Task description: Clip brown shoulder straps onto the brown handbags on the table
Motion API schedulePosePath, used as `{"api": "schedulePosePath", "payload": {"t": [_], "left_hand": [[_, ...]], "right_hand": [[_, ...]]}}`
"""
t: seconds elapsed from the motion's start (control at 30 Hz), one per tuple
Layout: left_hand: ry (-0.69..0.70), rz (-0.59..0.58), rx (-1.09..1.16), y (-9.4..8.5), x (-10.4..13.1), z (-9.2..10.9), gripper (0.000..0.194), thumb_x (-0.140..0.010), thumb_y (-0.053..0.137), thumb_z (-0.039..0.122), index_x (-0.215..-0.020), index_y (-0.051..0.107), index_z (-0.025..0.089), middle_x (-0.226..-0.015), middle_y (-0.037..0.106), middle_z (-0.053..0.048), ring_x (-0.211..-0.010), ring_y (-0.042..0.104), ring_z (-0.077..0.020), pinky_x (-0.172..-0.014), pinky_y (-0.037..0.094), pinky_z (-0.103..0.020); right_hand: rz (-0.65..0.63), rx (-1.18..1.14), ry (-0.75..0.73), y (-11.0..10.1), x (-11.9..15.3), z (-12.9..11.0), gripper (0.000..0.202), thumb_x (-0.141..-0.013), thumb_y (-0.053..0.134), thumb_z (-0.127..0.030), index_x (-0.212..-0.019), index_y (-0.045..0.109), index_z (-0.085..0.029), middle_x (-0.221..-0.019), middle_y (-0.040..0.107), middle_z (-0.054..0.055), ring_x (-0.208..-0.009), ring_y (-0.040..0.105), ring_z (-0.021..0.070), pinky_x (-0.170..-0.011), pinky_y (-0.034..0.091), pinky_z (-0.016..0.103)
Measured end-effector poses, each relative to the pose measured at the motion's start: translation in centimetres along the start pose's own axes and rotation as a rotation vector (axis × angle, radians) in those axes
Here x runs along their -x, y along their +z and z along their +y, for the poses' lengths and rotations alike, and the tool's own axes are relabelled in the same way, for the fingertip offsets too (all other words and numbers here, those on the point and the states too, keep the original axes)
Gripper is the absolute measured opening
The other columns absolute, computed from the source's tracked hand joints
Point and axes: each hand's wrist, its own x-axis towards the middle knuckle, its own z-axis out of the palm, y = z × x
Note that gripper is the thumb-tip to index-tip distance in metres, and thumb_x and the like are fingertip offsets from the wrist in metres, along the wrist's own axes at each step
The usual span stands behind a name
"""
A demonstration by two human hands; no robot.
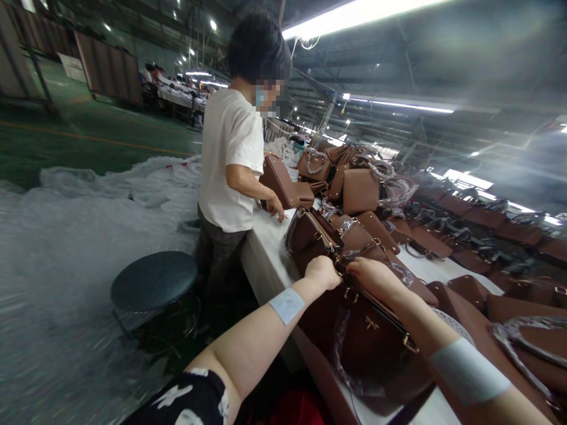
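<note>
A dark brown handbag [372,351] stands at the table's near edge, with a small gold bow emblem and plastic-wrapped handles. My left hand [323,273] is closed, its fingers pinching the far end of the bag's top edge near the zipper. Right beside it, my right hand [374,276] has its fingers curled over the same top edge. The exact part under the fingertips is hidden. Just beyond my hands, a second brown handbag [305,236] shows a gold zipper along its top.
A co-worker in a white shirt [233,153] stands ahead at the white table [268,242], one hand by a brown bag [279,180]. More bags [361,192] are heaped beyond. A round black stool [154,280] and piled clear plastic [88,236] are at left.
</note>
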Motion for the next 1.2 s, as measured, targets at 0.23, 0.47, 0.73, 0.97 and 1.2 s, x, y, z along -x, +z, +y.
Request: {"api": "schedulePosePath", "payload": {"t": [0.23,0.47,0.73,0.97,1.2], "left_hand": [[0.111,0.035,0.059,0.4,-0.7,-0.7,0.012,-0.073,0.071,0.028,-0.079,0.079,0.020,-0.090,0.075,-0.008,-0.095,0.067,-0.0228,-0.086,0.051,-0.029],[0.263,0.121,0.197,-2.1,-1.4,-2.7,0.017,-0.079,0.068,0.028,-0.077,0.077,0.014,-0.094,0.074,-0.007,-0.092,0.066,-0.0190,-0.085,0.049,-0.028],[0.212,0.069,0.437,-1.5,-1.3,-3.4,0.017,-0.077,0.069,0.025,-0.084,0.074,0.011,-0.087,0.074,-0.007,-0.080,0.066,-0.0167,-0.073,0.051,-0.027],[0.175,0.063,0.565,-1.0,-1.2,-3.6,0.019,-0.077,0.070,0.027,-0.088,0.072,0.011,-0.087,0.074,-0.007,-0.078,0.067,-0.0161,-0.073,0.053,-0.027],[0.225,0.059,0.444,-0.7,-1.7,-5.0,0.023,-0.080,0.066,0.031,-0.092,0.072,0.012,-0.089,0.075,-0.008,-0.080,0.068,-0.0181,-0.075,0.054,-0.028]], "right_hand": [[0.073,-0.264,0.127,1.4,-0.4,0.7,0.029,-0.084,0.045,-0.013,-0.092,0.072,-0.017,-0.094,0.072,0.009,-0.086,0.065,0.0216,-0.077,0.047,0.030],[0.083,-0.536,0.238,2.3,-0.9,0.6,0.038,-0.080,0.041,-0.016,-0.103,0.071,-0.014,-0.085,0.074,0.007,-0.071,0.066,0.0185,-0.069,0.051,0.029],[0.023,-0.667,0.115,1.7,-1.9,-1.3,0.031,-0.078,0.052,-0.029,-0.090,0.079,-0.017,-0.087,0.077,0.004,-0.085,0.068,0.0239,-0.081,0.049,0.031],[0.045,-0.697,0.120,2.7,-1.8,-1.0,0.038,-0.082,0.058,-0.047,-0.089,0.079,-0.016,-0.084,0.076,0.005,-0.080,0.067,0.0246,-0.075,0.048,0.031],[0.082,-0.622,0.104,3.0,-1.9,-1.2,0.040,-0.085,0.051,-0.050,-0.084,0.073,-0.017,-0.078,0.073,0.005,-0.076,0.065,0.0219,-0.068,0.047,0.029]]}}
